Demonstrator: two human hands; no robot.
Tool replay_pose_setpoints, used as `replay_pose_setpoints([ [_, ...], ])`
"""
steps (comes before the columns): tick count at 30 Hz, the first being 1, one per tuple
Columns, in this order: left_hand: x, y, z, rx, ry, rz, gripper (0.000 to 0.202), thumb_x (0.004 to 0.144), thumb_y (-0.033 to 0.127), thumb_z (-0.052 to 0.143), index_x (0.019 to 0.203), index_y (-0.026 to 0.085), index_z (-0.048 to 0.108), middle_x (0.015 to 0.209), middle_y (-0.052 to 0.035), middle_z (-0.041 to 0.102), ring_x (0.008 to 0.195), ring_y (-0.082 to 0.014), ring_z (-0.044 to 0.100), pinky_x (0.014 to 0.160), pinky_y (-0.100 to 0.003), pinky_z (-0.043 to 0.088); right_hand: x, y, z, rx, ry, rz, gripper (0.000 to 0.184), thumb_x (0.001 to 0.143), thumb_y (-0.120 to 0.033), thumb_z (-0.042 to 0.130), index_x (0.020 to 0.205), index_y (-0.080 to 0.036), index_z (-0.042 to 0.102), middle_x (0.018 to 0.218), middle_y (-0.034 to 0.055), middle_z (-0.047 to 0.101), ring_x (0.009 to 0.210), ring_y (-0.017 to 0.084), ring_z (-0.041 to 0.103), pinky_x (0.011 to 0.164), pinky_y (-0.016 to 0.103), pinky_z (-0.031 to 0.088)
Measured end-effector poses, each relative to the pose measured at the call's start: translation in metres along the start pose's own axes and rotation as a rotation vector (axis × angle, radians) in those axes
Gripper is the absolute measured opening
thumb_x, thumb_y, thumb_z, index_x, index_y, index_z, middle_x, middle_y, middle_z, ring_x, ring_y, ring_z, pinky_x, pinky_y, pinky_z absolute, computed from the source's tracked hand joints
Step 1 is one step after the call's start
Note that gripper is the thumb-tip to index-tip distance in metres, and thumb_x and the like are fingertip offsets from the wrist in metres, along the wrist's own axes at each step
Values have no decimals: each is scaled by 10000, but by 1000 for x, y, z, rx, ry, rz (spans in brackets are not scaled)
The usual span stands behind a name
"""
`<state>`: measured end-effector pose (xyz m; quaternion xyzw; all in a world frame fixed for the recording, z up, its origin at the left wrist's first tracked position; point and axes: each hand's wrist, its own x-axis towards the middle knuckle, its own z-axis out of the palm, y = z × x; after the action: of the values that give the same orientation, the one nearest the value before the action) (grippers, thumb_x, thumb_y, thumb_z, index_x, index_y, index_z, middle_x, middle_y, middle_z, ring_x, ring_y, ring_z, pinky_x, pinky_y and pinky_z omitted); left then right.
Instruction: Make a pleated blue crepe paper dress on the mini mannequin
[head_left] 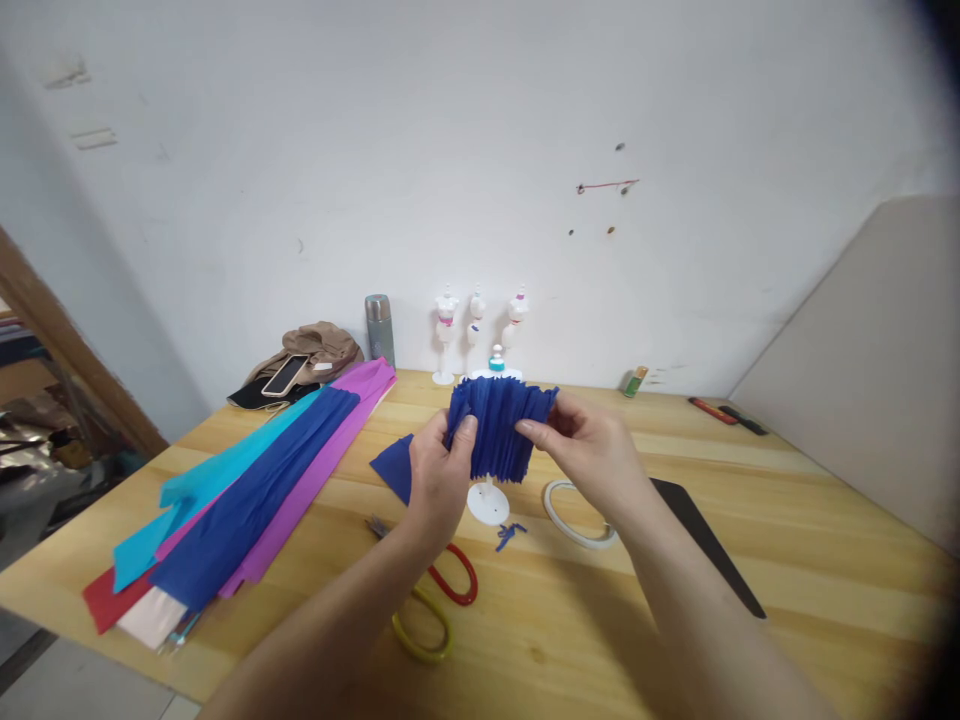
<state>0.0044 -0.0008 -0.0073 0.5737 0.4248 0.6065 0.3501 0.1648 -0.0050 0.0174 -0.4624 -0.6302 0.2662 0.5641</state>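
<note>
A finely pleated blue sheet (499,430), paper or thin cloth, is stretched upright between my two hands. My left hand (442,465) pinches its left side, thumb in front. At its right edge my right hand (581,435) grips it between thumb and fingers. Behind the sheet stands a small white dress form with a teal collar (496,364); most of it is hidden, but its round base (488,504) shows below. Blue scraps (510,537) lie by the base, and a flat blue piece (394,468) is partly behind my left hand. Scissors (455,577) with red and yellow handles lie under my left forearm.
Several coloured sheets (247,500) cover the left of the table. Behind them are a phone (286,376), a brown cloth (322,345) and a flask (379,330). More dress forms (446,330) line the wall. A white ring (559,515) and a black board (701,540) lie right.
</note>
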Motion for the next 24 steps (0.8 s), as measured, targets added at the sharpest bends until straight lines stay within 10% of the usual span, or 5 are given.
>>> replay_pose_setpoints([
  [8, -3, 0, 1, -39, -53, 23, 285, 911, 346, 534, 1076, 179, 696, 1025, -73, 718, 881, -188, 654, 805, -292, 501, -2, 0, 8, 74, -37, 10, 178, 715, -360, 702, 779, -194, 702, 752, 40, 717, 702, 199, 648, 665, 342, 532],
  [24, 1, 4, 5, 119, -5, -19, 309, 909, 377, 511, 928, 143, 711, 810, -41, 708, 733, -162, 616, 677, -259, 444, 7, 10, 9, 104, 16, 50, 212, 666, -372, 708, 781, -200, 662, 735, 30, 697, 680, 189, 627, 672, 347, 515],
])
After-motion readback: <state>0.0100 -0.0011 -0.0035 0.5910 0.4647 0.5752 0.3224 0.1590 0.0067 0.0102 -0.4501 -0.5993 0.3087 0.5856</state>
